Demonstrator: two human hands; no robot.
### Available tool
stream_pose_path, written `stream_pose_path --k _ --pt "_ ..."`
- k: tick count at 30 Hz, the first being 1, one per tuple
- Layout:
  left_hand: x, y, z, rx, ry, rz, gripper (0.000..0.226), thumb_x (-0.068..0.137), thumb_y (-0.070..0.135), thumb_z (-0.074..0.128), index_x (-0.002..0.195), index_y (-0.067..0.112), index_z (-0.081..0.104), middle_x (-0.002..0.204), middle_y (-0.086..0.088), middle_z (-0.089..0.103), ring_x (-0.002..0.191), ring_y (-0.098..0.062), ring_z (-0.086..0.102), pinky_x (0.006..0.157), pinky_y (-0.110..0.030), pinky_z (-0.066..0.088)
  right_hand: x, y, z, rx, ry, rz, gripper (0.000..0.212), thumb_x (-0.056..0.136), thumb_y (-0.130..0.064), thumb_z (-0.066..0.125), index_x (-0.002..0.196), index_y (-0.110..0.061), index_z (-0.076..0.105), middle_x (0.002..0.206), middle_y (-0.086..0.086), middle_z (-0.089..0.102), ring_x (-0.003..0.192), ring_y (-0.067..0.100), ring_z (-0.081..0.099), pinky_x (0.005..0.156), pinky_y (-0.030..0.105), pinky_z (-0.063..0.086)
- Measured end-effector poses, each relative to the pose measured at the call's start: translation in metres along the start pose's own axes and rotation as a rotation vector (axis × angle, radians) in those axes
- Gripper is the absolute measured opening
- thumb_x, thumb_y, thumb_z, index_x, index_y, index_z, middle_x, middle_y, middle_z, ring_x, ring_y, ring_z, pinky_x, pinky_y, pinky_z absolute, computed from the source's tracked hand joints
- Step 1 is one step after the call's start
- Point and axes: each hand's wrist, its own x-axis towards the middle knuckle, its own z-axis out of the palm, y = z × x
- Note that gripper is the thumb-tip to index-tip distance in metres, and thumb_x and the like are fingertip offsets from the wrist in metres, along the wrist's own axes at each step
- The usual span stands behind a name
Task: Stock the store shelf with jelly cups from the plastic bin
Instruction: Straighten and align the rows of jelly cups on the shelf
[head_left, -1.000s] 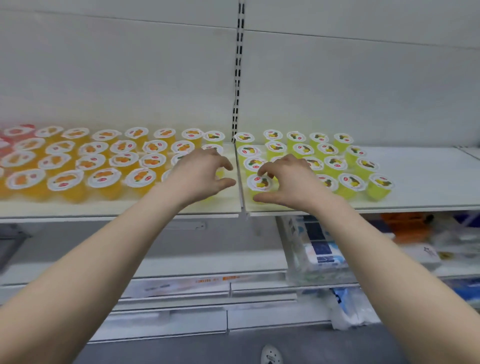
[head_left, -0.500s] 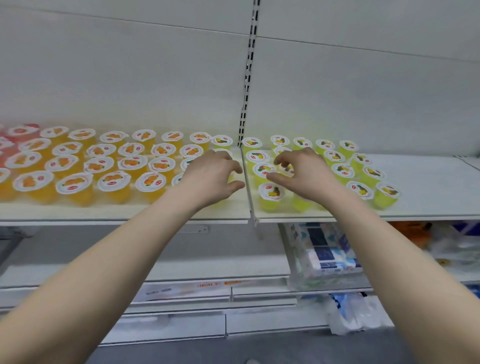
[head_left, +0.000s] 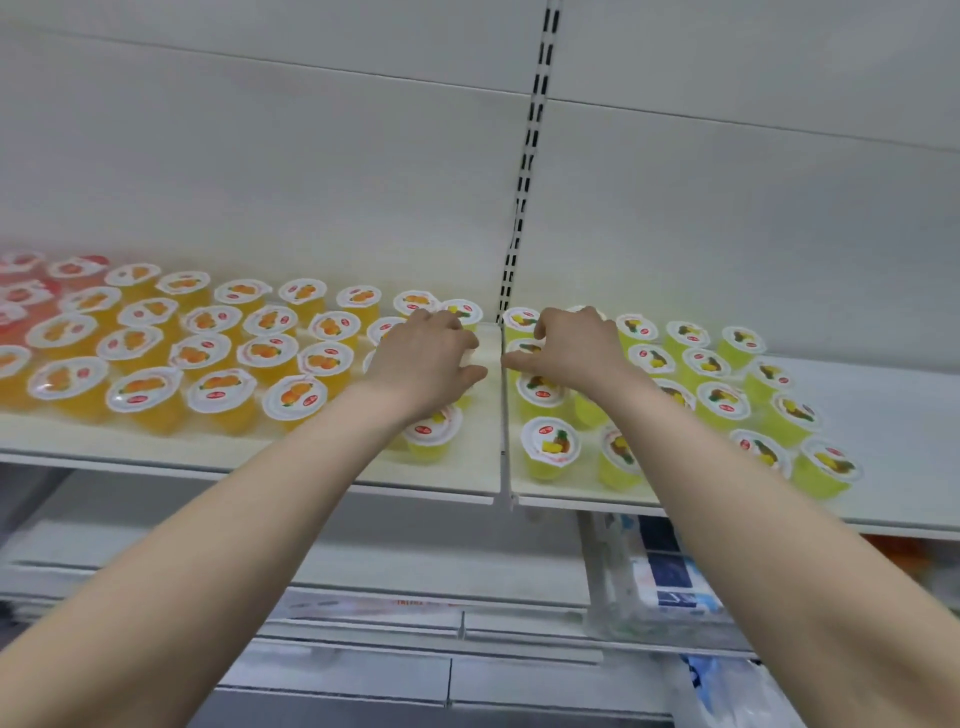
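The white store shelf (head_left: 893, 415) carries rows of sealed jelly cups. Orange cups (head_left: 140, 387) fill its left half and yellow-green pineapple cups (head_left: 722, 400) stand right of the divider. My left hand (head_left: 426, 358) reaches in just left of the divider, with fingers and thumb curled round a yellow cup mostly hidden beneath it. My right hand (head_left: 576, 348) is just right of the divider, thumb and fingers curled round a yellow-green cup (head_left: 525, 345) in the back rows. The plastic bin is out of view.
A slotted black-and-white upright (head_left: 524, 208) runs up the back wall above the shelf divider (head_left: 503, 415). Red cups (head_left: 21, 296) sit at the far left. A lower shelf holds wrapped packages (head_left: 670, 577). The shelf's right end is bare.
Both hands have moved from the shelf's front row toward the back rows. The front yellow cups they were over now stand uncovered near my wrists. The camera has tilted upward.
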Motion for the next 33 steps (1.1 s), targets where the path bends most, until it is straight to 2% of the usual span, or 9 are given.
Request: stream_pose_path --k 4,6,9,14,19,25,27,30,33 --pt "0.001 -0.005 0.003 -0.002 -0.006 0.003 0.044 0.093 0.049 0.05 0.127 0.023 0.062 0.129 0.0 0.056 0.118 -0.026 0.046 0.093 -0.041 0.044 0.007 -0.001 0.001 -0.011 -0.01 0.007 0.047 0.08 -0.054 0.06 0.11 -0.017 0.059 0.103 0.006 0.065 0.112 0.029 0.049 0.087 0.039 0.04" --pt "0.003 -0.008 0.004 -0.006 0.02 0.008 0.042 0.093 0.049 0.05 0.123 0.024 0.064 0.126 0.001 0.057 0.116 -0.026 0.047 0.092 -0.041 0.045 0.01 0.001 -0.002 -0.01 -0.013 0.011 0.05 0.08 -0.06 0.059 0.107 -0.018 0.06 0.1 0.003 0.065 0.112 0.028 0.049 0.089 0.04 0.042" --pt "0.009 -0.014 0.006 -0.031 0.075 -0.002 0.038 0.093 0.046 0.051 0.117 0.021 0.067 0.123 -0.001 0.059 0.115 -0.027 0.048 0.09 -0.042 0.046 0.024 0.004 -0.008 0.038 0.055 0.011 0.051 0.083 -0.064 0.056 0.107 -0.02 0.062 0.098 0.0 0.065 0.114 0.028 0.046 0.089 0.039 0.037" --pt "0.025 -0.021 0.009 -0.028 0.067 -0.009 0.043 0.096 0.041 0.048 0.129 0.016 0.059 0.132 -0.006 0.054 0.123 -0.03 0.045 0.096 -0.044 0.044 0.05 0.0 -0.005 0.029 -0.001 -0.014 0.053 0.085 -0.061 0.057 0.117 -0.02 0.06 0.106 0.001 0.066 0.117 0.027 0.044 0.088 0.039 0.034" --pt "0.031 -0.026 0.015 -0.017 0.024 -0.005 0.04 0.098 0.04 0.043 0.124 0.016 0.062 0.128 -0.005 0.057 0.118 -0.027 0.048 0.092 -0.043 0.046 0.065 -0.001 0.005 0.007 -0.039 -0.015 0.046 0.081 -0.051 0.063 0.11 -0.016 0.067 0.103 0.004 0.066 0.109 0.028 0.048 0.076 0.036 0.029" --pt "0.033 -0.025 0.015 -0.022 0.031 -0.005 0.039 0.099 0.038 0.042 0.123 0.016 0.063 0.127 -0.004 0.057 0.115 -0.026 0.051 0.083 -0.038 0.047 0.069 0.003 0.008 0.037 -0.035 -0.006 0.044 0.084 -0.054 0.062 0.113 -0.021 0.063 0.105 0.001 0.066 0.115 0.028 0.045 0.081 0.037 0.032" --pt "0.031 -0.025 0.015 -0.023 0.038 0.008 0.039 0.098 0.038 0.042 0.125 0.017 0.061 0.128 -0.004 0.057 0.114 -0.026 0.052 0.083 -0.039 0.048 0.063 0.006 0.006 0.068 0.015 -0.024 0.047 0.085 -0.057 0.062 0.117 -0.022 0.061 0.107 0.0 0.064 0.116 0.028 0.045 0.083 0.037 0.032" --pt "0.024 -0.024 0.014 -0.082 0.087 0.017 0.037 0.098 0.037 0.046 0.126 0.018 0.062 0.128 -0.004 0.058 0.116 -0.027 0.051 0.087 -0.04 0.048 0.045 0.011 0.001 0.117 0.076 -0.052 0.041 0.083 -0.056 0.062 0.108 -0.023 0.063 0.102 -0.001 0.064 0.111 0.026 0.047 0.086 0.038 0.035" --pt "0.017 -0.019 0.011 -0.11 0.118 0.023 0.033 0.097 0.039 0.048 0.119 0.023 0.066 0.122 -0.001 0.061 0.113 -0.025 0.054 0.085 -0.038 0.049 0.025 0.013 0.001 0.076 -0.012 -0.071 0.044 0.078 -0.062 0.062 0.105 -0.027 0.062 0.096 -0.005 0.064 0.109 0.023 0.047 0.088 0.039 0.035"
